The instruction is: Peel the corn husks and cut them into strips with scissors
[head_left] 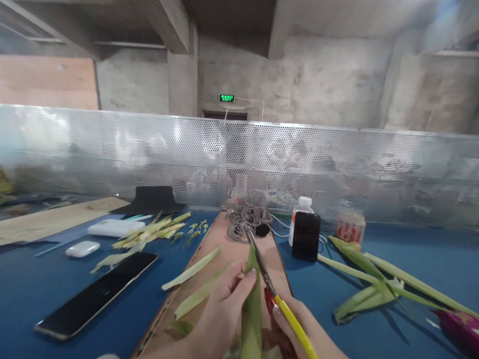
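In the head view my left hand [224,304] pinches a long green corn husk leaf [253,309] between thumb and fingers, its pointed tip upward. My right hand [295,324] grips a pair of scissors [266,271] with yellow and red handles. The metal blades lie along the right edge and tip of the leaf; whether they touch it I cannot tell. Both hands are above a brown cardboard strip [220,234]. Beside my left hand lie pale cut husk pieces [198,269]. A tangle of grey cord [249,219] rests past the leaf tip.
On the blue table [160,309] at left are a black phone [101,294], a white earphone case [82,249] and a bundle of husk strips [153,232]. At right stand a black device [306,237], a white bottle [304,204] and more husks [366,299]. A perforated metal screen [168,159] runs behind.
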A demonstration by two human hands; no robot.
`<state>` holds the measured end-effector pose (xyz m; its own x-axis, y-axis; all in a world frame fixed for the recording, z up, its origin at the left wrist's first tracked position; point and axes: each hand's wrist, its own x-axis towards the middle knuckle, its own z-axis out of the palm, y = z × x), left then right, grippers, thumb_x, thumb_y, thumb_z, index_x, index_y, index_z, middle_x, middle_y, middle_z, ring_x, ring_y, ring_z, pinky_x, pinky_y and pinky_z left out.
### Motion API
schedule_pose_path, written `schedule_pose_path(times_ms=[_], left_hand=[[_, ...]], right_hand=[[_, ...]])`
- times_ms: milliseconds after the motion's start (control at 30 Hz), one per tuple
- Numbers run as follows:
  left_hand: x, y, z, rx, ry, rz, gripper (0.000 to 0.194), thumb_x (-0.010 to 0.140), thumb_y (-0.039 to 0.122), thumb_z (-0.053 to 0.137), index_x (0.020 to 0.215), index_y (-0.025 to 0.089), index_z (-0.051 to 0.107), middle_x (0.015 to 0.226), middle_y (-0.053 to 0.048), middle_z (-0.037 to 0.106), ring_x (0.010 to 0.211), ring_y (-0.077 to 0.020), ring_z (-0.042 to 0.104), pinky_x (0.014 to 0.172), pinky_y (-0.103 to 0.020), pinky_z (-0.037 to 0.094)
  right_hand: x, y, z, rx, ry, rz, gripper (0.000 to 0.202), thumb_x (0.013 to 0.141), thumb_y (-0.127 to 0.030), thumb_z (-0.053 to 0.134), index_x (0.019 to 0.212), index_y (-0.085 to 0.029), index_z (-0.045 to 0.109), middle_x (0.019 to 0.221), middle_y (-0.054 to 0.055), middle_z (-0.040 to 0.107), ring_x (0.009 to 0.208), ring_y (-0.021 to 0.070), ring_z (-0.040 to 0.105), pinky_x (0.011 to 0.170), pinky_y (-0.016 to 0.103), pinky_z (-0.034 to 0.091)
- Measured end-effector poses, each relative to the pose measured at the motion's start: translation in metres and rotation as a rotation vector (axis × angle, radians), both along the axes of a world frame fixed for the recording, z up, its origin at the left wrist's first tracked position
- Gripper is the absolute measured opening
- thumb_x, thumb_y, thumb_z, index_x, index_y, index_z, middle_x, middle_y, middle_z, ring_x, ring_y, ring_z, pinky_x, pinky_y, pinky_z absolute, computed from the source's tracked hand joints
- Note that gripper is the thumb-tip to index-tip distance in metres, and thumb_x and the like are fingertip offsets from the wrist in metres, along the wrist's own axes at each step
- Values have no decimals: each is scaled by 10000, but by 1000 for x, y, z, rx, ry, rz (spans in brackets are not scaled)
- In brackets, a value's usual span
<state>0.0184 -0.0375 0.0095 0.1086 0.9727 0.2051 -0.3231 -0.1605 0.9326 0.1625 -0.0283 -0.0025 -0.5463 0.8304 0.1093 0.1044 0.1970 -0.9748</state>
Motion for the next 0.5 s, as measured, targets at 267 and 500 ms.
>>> schedule_pose_path(times_ms=[267,500], left_hand=[[2,-1,2,-35,-23,76,279,724,411,563,633,181,434,569,51,394,528,-85,383,497,-176,346],[1,1,0,-41,-56,56,276,739,412,547,630,182,443,566,51,405,559,-94,400,534,-181,357]], right_hand=[[2,-2,1,8,-4,-5,592,676,-692,435,849,-135,534,651,11,508,574,92,477,474,163,393],[2,-2,2,25,-20,-12,549,702,-659,441,828,-133,537,557,-21,454,528,78,432,487,158,379]])
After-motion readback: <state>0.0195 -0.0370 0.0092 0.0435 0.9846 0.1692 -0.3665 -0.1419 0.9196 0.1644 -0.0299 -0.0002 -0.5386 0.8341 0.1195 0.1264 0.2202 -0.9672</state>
